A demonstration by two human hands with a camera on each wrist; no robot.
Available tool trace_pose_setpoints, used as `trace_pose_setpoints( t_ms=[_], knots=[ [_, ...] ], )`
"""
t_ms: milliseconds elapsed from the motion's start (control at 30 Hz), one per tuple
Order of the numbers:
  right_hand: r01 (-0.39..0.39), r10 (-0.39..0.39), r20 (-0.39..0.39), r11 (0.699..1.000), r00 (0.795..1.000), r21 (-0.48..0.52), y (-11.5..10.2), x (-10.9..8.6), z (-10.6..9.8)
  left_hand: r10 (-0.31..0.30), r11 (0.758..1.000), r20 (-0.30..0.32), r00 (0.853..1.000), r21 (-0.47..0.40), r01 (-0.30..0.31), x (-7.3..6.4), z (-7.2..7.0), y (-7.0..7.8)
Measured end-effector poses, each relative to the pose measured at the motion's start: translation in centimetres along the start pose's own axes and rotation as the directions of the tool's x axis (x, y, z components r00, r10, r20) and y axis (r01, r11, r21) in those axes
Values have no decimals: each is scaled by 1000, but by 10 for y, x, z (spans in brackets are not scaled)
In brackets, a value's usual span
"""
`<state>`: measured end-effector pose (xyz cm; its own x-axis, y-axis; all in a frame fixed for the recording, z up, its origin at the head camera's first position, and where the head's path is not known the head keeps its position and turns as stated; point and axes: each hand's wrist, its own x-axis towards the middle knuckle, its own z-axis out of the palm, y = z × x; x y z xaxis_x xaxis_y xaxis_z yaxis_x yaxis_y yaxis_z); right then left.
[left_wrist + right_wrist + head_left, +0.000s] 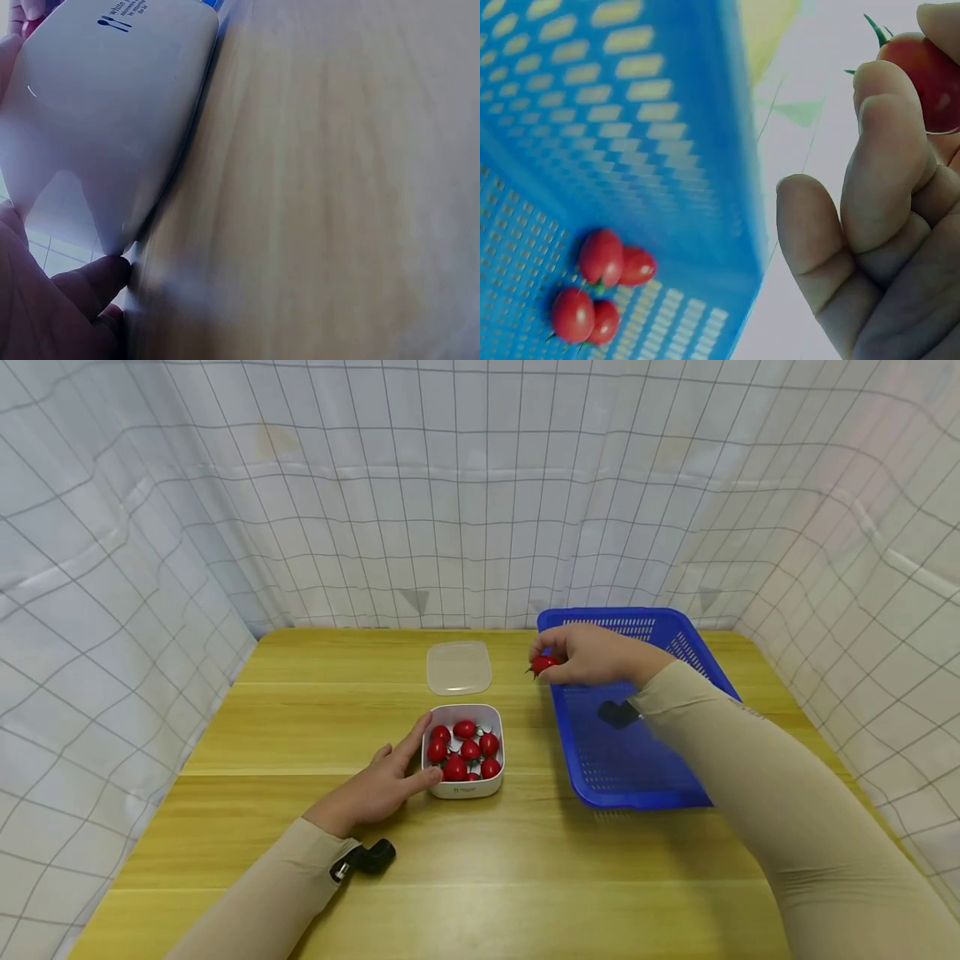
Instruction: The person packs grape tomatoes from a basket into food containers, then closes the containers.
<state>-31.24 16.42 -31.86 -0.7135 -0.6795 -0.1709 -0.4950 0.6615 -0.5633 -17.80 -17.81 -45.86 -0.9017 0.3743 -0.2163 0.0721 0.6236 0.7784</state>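
Note:
My right hand (592, 653) pinches a red cherry tomato (543, 666) with a green stem between thumb and fingers. It is over the left rim of the blue basket (577, 768); the right wrist view shows the same tomato (922, 79) in the fingertips. My left hand (378, 789) rests against the left side of a white square container (467, 789), fingers extended, thumb at its near left corner. Several cherry tomatoes (469, 750) lie inside. In the left wrist view the container's wall (112, 112) fills the upper left, with fingers by its lower edge.
Several more cherry tomatoes (600, 259) lie in the basket, seen in the right wrist view. A translucent lid (459, 667) lies flat behind the container. Everything stands on a wooden table (300, 718), with white grid-patterned curtains (450, 493) at the back and both sides.

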Motion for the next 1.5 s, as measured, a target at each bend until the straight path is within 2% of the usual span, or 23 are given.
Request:
trace_pose_setpoints(
  t_ms=[167,467,767,1500],
  knots=[
    [34,-34,32,999,999,-20,-15,3,7,-3,1000,2,1000,-2,3,0,0,1],
    [24,-19,94,999,995,-46,-27,9,18,-19,1000,10,1000,-12,19,-1,0,2],
    [28,-20,120,998,993,-65,-32,12,27,4,1000,5,1000,5,-4,0,0,3],
    [65,-52,182,995,982,-70,-37,15,33,2,1000,5,1000,3,-2,0,0,1]
  ],
)
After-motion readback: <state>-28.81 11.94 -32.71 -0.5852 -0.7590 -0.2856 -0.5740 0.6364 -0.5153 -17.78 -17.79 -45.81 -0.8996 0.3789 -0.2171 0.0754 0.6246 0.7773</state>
